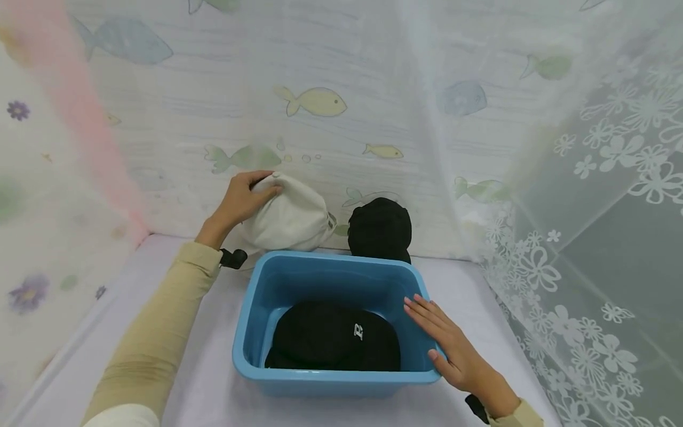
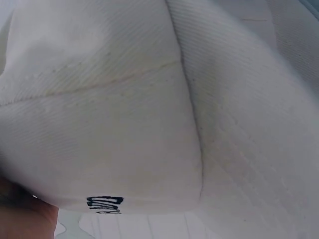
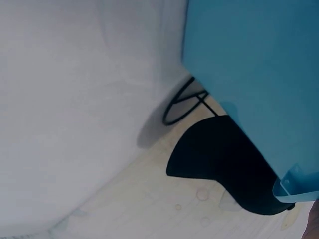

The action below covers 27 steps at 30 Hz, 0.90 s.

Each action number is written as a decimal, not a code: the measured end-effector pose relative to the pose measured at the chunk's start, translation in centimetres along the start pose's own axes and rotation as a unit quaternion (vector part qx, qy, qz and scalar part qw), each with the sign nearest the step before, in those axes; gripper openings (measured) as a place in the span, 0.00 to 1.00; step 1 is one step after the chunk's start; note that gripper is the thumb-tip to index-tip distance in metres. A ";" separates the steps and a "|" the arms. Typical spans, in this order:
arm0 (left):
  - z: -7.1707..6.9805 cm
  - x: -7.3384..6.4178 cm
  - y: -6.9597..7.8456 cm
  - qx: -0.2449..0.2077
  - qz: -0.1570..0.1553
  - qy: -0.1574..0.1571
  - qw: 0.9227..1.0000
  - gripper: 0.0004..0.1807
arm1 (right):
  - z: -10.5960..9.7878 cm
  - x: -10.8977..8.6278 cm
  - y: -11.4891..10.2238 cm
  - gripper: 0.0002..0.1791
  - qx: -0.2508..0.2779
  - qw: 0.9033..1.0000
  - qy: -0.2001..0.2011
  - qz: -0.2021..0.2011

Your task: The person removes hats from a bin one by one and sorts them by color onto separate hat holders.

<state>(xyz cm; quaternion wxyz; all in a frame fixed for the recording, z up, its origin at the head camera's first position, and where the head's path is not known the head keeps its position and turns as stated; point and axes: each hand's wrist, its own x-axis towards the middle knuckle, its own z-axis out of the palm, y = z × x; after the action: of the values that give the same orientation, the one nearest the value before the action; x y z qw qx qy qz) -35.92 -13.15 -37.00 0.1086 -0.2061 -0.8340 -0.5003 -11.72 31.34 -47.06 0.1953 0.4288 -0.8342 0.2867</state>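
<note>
At the back left, my left hand (image 1: pixel 241 200) grips the top of a white cap (image 1: pixel 290 218), thumb on the near side. Dark stitched lettering (image 2: pixel 104 204) marks this cap (image 2: pixel 124 139) in the left wrist view, where its brim also shows. A blue plastic bin (image 1: pixel 331 375) stands in front, with a black cap (image 1: pixel 325 338) bearing a small white letter inside. My right hand (image 1: pixel 453 347) rests on the bin's right rim, fingers straight. Behind the bin is a second black cap (image 1: pixel 380 228), whose brim (image 3: pixel 194 154) shows in the right wrist view.
A black wire frame (image 3: pixel 172 112) stands beside the second black cap. White cloth (image 1: pixel 453 308) covers the surface under the bin. Fish-printed fabric (image 1: pixel 347 71) hangs close behind the caps, and a sheer flower-patterned curtain (image 1: pixel 587 332) bounds the right side.
</note>
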 end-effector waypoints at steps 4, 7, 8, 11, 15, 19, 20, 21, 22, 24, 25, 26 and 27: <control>-0.1 0.0 0.1 0.009 -0.007 -0.016 1.000 0.34 | 0.0 0.2 -0.1 0.34 -0.002 1.000 0.001 0.003; -0.2 -0.1 0.2 0.007 -0.006 -0.021 1.000 0.35 | 0.0 0.2 -0.1 0.34 -0.002 1.000 0.002 0.008; -0.2 -0.1 0.2 0.006 -0.008 -0.023 1.000 0.35 | 0.0 0.2 -0.1 0.33 -0.003 1.000 0.002 0.010; -0.4 -0.2 0.3 0.010 -0.014 -0.033 0.999 0.37 | 0.1 0.2 -0.2 0.33 0.000 1.000 0.004 0.012; -0.3 -0.6 0.4 0.027 -0.015 -0.031 0.999 0.40 | 0.2 0.1 -0.3 0.33 0.004 1.000 0.006 0.007; -0.1 -1.2 0.3 0.023 0.001 0.009 1.000 0.46 | 0.0 0.1 -0.3 0.34 -0.001 1.000 0.004 -0.003; 0.0 -1.5 0.2 0.019 0.007 0.023 1.000 0.47 | -0.1 0.2 -0.3 0.34 -0.004 1.000 0.001 -0.005; 0.0 -1.7 0.2 0.017 0.013 0.039 0.999 0.49 | -0.2 0.2 -0.3 0.34 -0.008 1.000 -0.002 -0.007; 0.0 -2.1 0.1 0.013 0.018 0.054 0.998 0.50 | -0.4 0.3 -0.3 0.34 -0.013 1.000 -0.007 -0.006; 0.1 -2.9 -0.1 0.009 0.021 0.081 0.996 0.50 | -0.8 0.4 -0.3 0.34 -0.024 0.999 -0.021 -0.002; 0.1 -3.4 -0.1 0.006 0.025 0.093 0.995 0.50 | -1.0 0.4 -0.3 0.33 -0.029 0.999 -0.031 0.005; 0.1 -4.0 -0.2 0.002 0.027 0.103 0.994 0.48 | -1.3 0.5 -0.4 0.33 -0.037 0.998 -0.042 0.015; 0.0 -4.5 -0.3 -0.003 0.028 0.112 0.993 0.46 | -1.7 0.6 -0.6 0.33 -0.047 0.997 -0.056 0.029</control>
<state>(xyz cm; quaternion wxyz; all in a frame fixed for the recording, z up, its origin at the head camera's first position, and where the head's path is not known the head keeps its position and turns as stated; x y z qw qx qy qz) -32.00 -14.30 -39.01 0.2149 -0.1725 -0.8087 -0.5197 -11.44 31.77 -45.26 0.1598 0.4102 -0.8685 0.2279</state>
